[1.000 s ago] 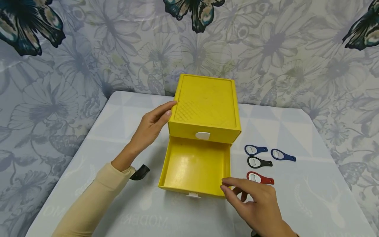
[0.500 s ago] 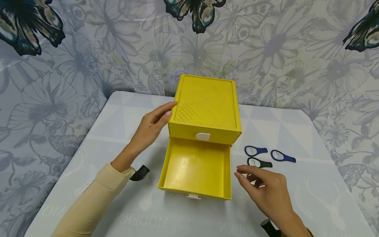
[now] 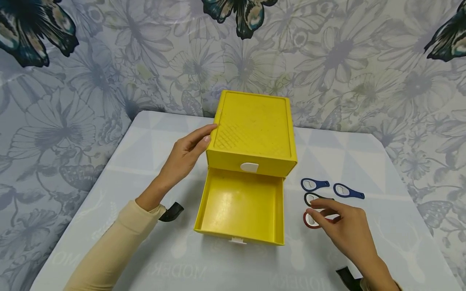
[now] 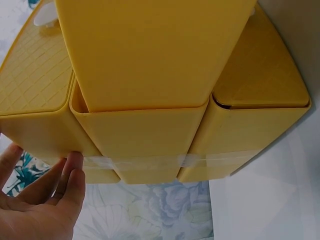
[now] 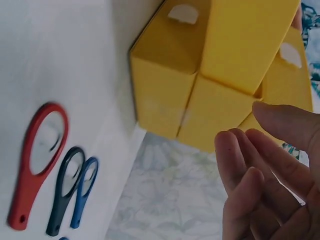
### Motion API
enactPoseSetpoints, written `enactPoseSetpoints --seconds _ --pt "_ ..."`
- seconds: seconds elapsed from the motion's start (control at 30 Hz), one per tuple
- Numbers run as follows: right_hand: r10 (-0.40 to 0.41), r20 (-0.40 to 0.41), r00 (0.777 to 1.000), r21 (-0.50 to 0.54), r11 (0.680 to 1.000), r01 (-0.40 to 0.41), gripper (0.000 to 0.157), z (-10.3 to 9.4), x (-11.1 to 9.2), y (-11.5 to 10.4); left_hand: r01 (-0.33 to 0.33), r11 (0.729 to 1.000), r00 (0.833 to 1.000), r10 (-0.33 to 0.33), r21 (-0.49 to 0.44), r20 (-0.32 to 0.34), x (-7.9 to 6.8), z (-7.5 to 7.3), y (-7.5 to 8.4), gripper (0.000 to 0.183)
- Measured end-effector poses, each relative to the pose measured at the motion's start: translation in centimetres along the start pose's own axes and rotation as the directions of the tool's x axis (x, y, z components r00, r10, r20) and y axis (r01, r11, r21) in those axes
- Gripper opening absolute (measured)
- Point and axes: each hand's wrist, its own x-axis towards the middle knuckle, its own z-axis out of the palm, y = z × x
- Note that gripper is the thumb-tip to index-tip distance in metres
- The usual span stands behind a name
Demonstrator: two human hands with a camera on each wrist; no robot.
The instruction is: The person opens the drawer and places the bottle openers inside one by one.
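Note:
A yellow drawer unit (image 3: 255, 125) stands on the table, its middle drawer (image 3: 238, 202) pulled out and bare inside. My left hand (image 3: 185, 153) rests its fingertips along the unit's upper left side; the left wrist view shows those fingers (image 4: 72, 180) against the top compartment. Over the red bottle opener (image 5: 37, 150) hovers my right hand (image 3: 346, 226), fingers loosely bent with nothing between them. It hides the handle of the red one and much of the black bottle opener (image 5: 66, 187) in the head view. Two blue bottle openers (image 3: 314, 184) lie just behind.
Clear tape (image 4: 145, 161) runs across the three stacked compartments. White knobs mark the drawer fronts, one being the top knob (image 3: 249, 167). A pale patterned cloth covers the table (image 3: 174, 258). Behind it hangs a floral wall covering (image 3: 327, 72) with butterflies.
My right hand has left the open drawer's front right corner and moved right, to above the red and black bottle openers. The left hand and the drawer unit have stayed put.

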Motion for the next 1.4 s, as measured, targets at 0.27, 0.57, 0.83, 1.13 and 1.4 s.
enactPoseSetpoints --seconds 0.27,0.57,0.83,1.13,1.4 --pt "0.063 0.091 0.994 -0.075 0.996 -0.056 0.02 0.2 -0.2 3.1 0.002 1.0 1.0 -0.002 0.005 -0.005 0.2 0.1 0.1 0.042" --pt "0.133 0.263 0.955 -0.111 0.988 -0.107 0.022 0.6 -0.5 7.1 0.008 1.0 1.0 -0.008 -0.008 0.004 0.0 0.2 0.0 0.043" --pt "0.102 0.327 0.94 -0.098 0.992 -0.074 0.034 1.1 -0.6 8.3 0.013 1.0 1.0 -0.013 -0.001 0.001 0.1 0.2 0.2 0.043" --pt "0.137 0.418 0.898 -0.074 0.99 -0.117 0.047 1.6 -0.8 9.0 0.01 1.0 1.0 -0.01 0.007 -0.003 0.1 0.2 0.2 0.043" --pt "0.088 0.404 0.911 -0.069 0.995 -0.066 0.043 2.0 -0.6 9.4 0.01 1.0 1.0 -0.01 0.011 -0.006 0.1 0.2 0.2 0.042"
